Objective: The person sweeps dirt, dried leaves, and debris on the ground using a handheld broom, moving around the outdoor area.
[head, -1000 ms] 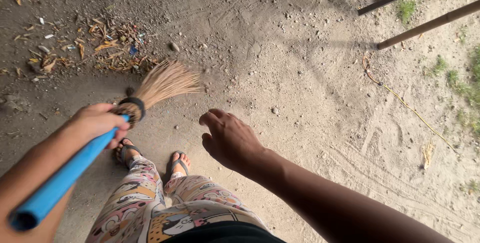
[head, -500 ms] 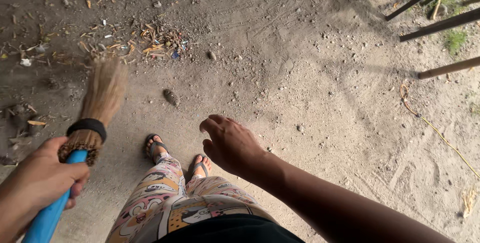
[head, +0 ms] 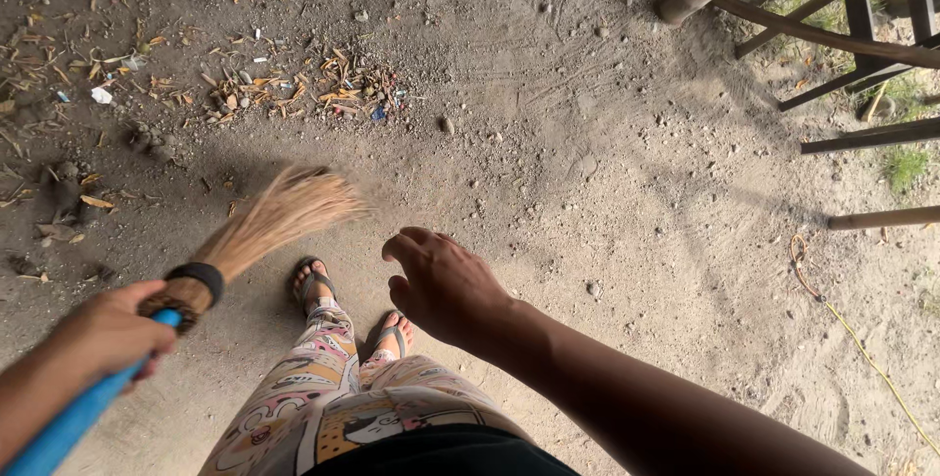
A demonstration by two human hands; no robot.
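Dusty dirt ground [head: 607,192]; my left hand [head: 113,334] clenches the broom [head: 250,236] low for sweeping leverage, right hand [head: 446,285] released, hovering.

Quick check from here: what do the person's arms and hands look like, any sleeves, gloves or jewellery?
Both forearms are bare, with no sleeves in view. The left hand and right hand wear no gloves, and no rings, watch or bracelets show. Fingernails look short and unpainted.
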